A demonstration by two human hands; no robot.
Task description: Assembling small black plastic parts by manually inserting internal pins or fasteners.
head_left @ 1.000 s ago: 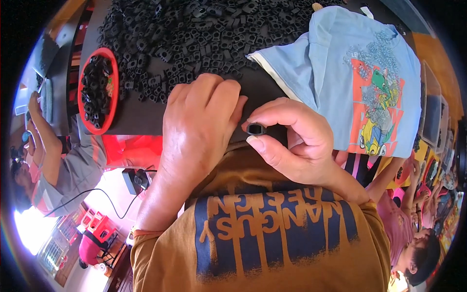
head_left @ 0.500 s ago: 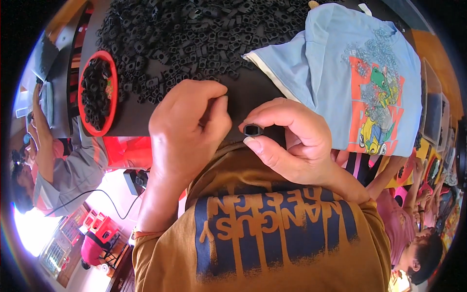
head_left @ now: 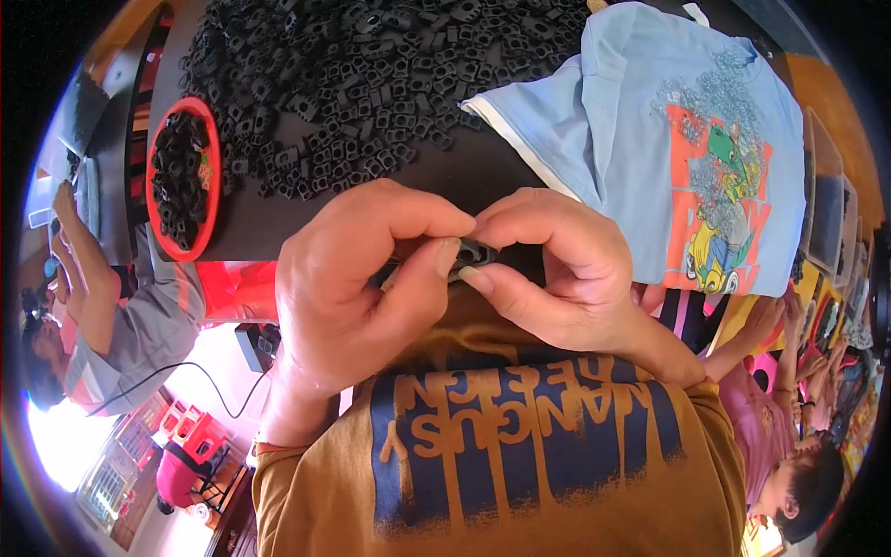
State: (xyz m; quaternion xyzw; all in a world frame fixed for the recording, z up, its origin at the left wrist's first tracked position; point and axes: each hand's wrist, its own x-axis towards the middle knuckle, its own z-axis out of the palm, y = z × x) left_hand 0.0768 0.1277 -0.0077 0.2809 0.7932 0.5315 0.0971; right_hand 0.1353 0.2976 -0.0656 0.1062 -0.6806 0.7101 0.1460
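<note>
My right hand [head_left: 566, 265] pinches a small black plastic piece [head_left: 477, 252] between thumb and forefinger, just above the near edge of the table. Pressed up against that piece are the fingertips of my left hand [head_left: 371, 269], its thumb and forefinger pinched together. Whatever the left fingers hold is hidden behind them. Beyond both hands, a wide heap of similar black plastic pieces [head_left: 371, 93] is spread over the dark table [head_left: 249, 227].
A red-rimmed bowl [head_left: 212, 218] of black pieces stands at the left table edge. On the right lies a folded light-blue T-shirt [head_left: 631, 121], with tiny shiny pieces [head_left: 724, 88] scattered on it. Other people sit on both sides, including one in a grey top [head_left: 139, 325].
My left hand has moved right and turned, and its fingertips now meet the black piece in my right hand. My right hand stays in nearly the same place.
</note>
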